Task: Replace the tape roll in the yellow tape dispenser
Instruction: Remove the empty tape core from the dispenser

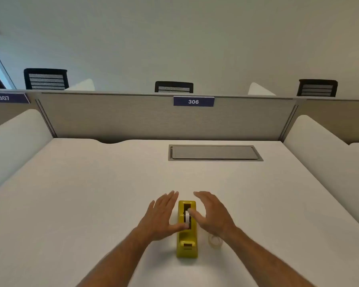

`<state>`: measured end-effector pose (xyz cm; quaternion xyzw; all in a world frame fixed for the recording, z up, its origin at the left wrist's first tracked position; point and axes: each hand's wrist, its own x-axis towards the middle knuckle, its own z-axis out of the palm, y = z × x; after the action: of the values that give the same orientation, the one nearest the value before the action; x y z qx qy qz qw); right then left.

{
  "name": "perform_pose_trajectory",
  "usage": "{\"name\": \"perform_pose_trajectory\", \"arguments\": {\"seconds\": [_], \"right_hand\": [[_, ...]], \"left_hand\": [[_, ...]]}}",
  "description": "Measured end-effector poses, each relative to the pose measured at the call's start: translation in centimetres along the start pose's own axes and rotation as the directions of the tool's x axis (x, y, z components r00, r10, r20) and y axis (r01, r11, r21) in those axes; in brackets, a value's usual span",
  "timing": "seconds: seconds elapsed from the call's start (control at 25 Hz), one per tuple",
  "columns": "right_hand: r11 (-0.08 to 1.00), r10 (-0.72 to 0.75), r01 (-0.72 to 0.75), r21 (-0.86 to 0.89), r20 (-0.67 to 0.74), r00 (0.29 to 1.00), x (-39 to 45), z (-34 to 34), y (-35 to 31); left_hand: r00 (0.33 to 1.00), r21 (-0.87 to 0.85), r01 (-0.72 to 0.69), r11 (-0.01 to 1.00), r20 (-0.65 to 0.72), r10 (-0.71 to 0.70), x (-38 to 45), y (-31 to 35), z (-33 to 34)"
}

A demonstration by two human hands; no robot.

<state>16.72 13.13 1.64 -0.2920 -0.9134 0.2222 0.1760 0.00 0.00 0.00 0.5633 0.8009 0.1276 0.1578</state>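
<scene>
Two bare forearms come up from the bottom edge of the frame and meet near the lower centre. The left hand (161, 216) has straight fingers held together, pointing up and to the right, thumb stretched to the right. The right hand (212, 214) mirrors it, fingers straight, thumb reaching left.
</scene>
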Motion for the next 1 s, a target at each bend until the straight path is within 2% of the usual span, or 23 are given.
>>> {"name": "perform_pose_trajectory", "arguments": {"seconds": [0.2, 0.44, 0.68, 1.0], "right_hand": [[0.990, -0.101, 0.115, -0.081, 0.165, 0.981, -0.8, 0.6, -0.1], [0.986, -0.100, 0.121, -0.116, 0.174, 0.980, -0.5, 0.6, -0.3], [0.988, -0.029, 0.056, -0.142, 0.186, 0.982, -0.1, 0.6, -0.9], [0.996, 0.039, -0.025, -0.087, 0.162, 0.986, 0.5, 0.5, -1.7]], "left_hand": [[1.000, -0.037, 0.027, 0.999, 0.009, -0.026, -0.5, 0.0, 1.2], [0.999, -0.025, 0.027, 0.999, 0.024, -0.027, -0.7, 0.6, 1.6], [1.000, 0.007, 0.011, 1.000, 0.028, -0.011, -0.2, 1.1, 1.2], [0.999, -0.076, 0.027, 0.997, 0.030, -0.025, -0.1, 1.3, 1.1]]}}
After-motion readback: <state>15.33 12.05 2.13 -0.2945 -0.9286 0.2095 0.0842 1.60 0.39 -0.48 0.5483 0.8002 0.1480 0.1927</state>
